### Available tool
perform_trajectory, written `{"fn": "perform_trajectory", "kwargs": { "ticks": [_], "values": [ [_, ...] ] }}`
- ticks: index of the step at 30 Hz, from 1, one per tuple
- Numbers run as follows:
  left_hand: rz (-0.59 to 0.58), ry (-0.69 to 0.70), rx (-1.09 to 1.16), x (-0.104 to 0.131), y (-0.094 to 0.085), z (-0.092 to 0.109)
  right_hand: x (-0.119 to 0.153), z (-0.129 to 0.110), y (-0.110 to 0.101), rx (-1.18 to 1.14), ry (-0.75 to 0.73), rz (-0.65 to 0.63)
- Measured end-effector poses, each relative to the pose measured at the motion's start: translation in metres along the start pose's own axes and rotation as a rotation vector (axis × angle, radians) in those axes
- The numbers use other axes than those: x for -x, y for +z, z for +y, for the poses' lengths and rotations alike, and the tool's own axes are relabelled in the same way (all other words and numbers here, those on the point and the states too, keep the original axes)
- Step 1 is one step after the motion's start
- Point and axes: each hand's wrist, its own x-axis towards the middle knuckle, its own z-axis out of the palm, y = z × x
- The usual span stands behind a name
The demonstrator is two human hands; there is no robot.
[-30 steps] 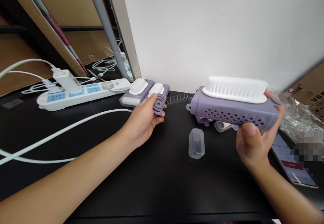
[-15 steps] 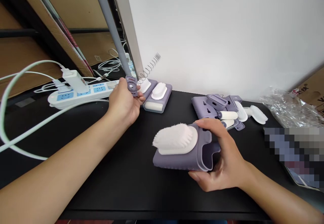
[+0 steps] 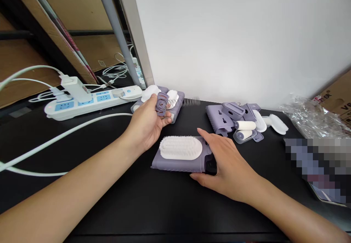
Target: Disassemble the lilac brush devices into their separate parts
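Note:
My left hand (image 3: 146, 127) pinches a small purple plastic end piece (image 3: 162, 104), from which a thin coil spring (image 3: 189, 101) sticks out to the right. In front of me, a purple case (image 3: 175, 165) lies flat on the black table, a white bristle brush (image 3: 181, 148) fixed on its top. My right hand (image 3: 223, 162) holds that case by its open right end, thumb along the near side and fingers along the far side. Behind my left hand sit two similar purple cases (image 3: 179, 105) with white brushes, partly covered by it.
By the wall lies a pile of purple parts (image 3: 219, 116), with white rollers (image 3: 246, 125) and loose white brush heads (image 3: 278, 124). A white power strip (image 3: 74, 107) with cables is at the left. Clear plastic wrap (image 3: 309, 115) and a carton (image 3: 337, 96) are at the right.
My right hand has lowered the purple case to the table, slightly leftward. My left hand has moved right with the end piece, and the spring has swung from slanting upward to nearly level.

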Motion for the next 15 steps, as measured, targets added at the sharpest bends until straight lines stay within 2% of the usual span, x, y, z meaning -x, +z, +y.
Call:
{"fn": "perform_trajectory", "kwargs": {
  "ticks": [7,11,15],
  "values": [
    [-0.030,0.043,-0.047,0.008,0.003,-0.001,0.003,0.004,-0.004,-0.018,-0.024,0.064],
    [-0.058,0.084,-0.076,0.016,0.004,0.002,0.006,0.006,-0.010,-0.086,0.016,0.191],
    [-0.159,0.201,-0.120,0.033,0.006,-0.002,0.007,0.009,-0.012,-0.135,0.043,0.315]
  ]
}}
